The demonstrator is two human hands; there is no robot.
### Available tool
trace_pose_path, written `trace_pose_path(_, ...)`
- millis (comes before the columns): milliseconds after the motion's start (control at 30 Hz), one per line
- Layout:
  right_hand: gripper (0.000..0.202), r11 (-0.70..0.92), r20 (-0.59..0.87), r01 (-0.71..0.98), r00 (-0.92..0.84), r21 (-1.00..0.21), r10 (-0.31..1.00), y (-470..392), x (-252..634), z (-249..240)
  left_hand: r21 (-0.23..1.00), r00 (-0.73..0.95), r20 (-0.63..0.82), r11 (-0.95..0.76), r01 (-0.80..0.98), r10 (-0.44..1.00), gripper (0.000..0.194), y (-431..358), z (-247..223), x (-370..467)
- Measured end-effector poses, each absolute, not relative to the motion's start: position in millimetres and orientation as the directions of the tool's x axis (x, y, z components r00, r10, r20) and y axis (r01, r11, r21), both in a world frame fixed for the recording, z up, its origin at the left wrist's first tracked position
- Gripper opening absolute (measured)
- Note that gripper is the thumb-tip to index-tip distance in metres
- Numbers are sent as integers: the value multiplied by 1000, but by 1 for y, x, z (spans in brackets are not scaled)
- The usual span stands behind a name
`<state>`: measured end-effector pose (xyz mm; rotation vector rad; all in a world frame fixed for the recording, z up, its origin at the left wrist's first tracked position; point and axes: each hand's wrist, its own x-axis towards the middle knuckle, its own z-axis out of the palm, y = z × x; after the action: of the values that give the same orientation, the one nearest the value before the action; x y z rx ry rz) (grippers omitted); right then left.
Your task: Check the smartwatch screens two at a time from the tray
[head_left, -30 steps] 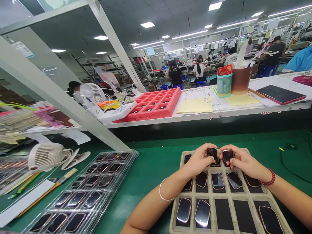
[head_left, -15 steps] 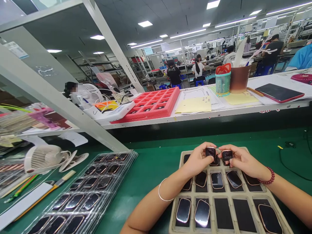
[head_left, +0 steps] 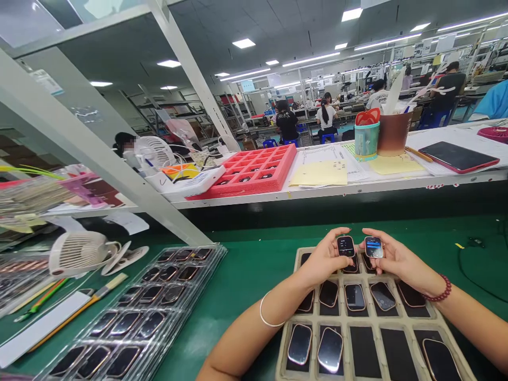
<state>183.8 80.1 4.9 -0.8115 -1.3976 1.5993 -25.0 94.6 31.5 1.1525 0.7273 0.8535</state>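
My left hand (head_left: pixel 326 256) is closed on a watch (head_left: pixel 345 246) with a gold-coloured rim, its screen lit with small text. Close beside it, my right hand (head_left: pixel 391 254) grips a second watch (head_left: pixel 373 247), whose lit screen shows a blue band. Both watches are held up over the far edge of a beige compartment tray (head_left: pixel 343 319). Dark-screened watches lie in many of its compartments, such as one at the near left (head_left: pixel 299 344). Two near-row compartments show only black lining. My fingers partly hide the tray's far row.
Stacked clear trays of watches (head_left: pixel 154 309) lie on the green table at the left, beside a brush (head_left: pixel 109 286) and a white fan (head_left: pixel 77 254). The shelf ahead holds a red foam tray (head_left: pixel 283 172), cups (head_left: pixel 392 132) and a tablet (head_left: pixel 456 155). Several people sit farther back.
Both watch screens, dark before, are now lit. My fingers have shifted slightly around the watches, and the whole view has moved a little.
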Motion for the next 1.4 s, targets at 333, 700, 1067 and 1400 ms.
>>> trace_pose_path(333, 53, -380, -151, -346, -537, -858, 830, 91, 198, 11, 798, 531, -184, 441, -410, 827, 39, 106, 32, -31)
trace_pose_path(700, 48, -352, -125, -336, -545, -873, 829, 90, 197, 10, 851, 537, -142, 380, -364, 832, 44, 103, 32, -29)
trace_pose_path(1067, 48, -391, -100, -400, -581, -829, 808, 90, 198, 9, 809, 596, -161, 451, -378, 787, 41, 106, 30, -31)
trace_pose_path(1400, 35, -322, -80, -385, -528, -865, 846, 89, 197, 9, 810, 587, -192, 465, -358, 786, 44, 109, 28, -31)
